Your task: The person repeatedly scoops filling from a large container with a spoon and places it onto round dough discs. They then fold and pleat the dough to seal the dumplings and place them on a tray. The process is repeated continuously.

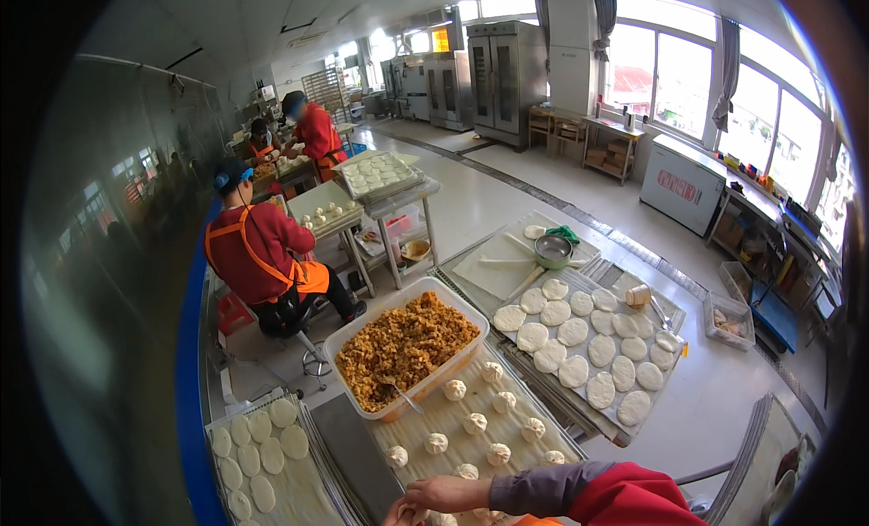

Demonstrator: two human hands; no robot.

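Note:
At the bottom edge of the view, my right hand (pixel 449 493) reaches in from the right with its fingers pinching a pale dough bun (pixel 411 514). My left hand (pixel 395 515) meets it there around the same bun, mostly cut off by the frame. Beneath and ahead lies a lined tray (pixel 407 439) bearing several pleated buns (pixel 475 423) set apart in rows. On the tray's far end stands a translucent plastic tub (pixel 332 355) of brown chopped filling (pixel 407 343), a metal spoon (pixel 407 398) stuck in it.
Flat dough rounds (pixel 601 350) cover a tray to the right, alongside a green-sided bowl (pixel 553 250) and a tipped cup (pixel 638 295). More rounds (pixel 271 455) lie on a tray at left. A seated co-worker (pixel 261 254) and other people work beyond. Stacked trays (pixel 747 458) stand at lower right.

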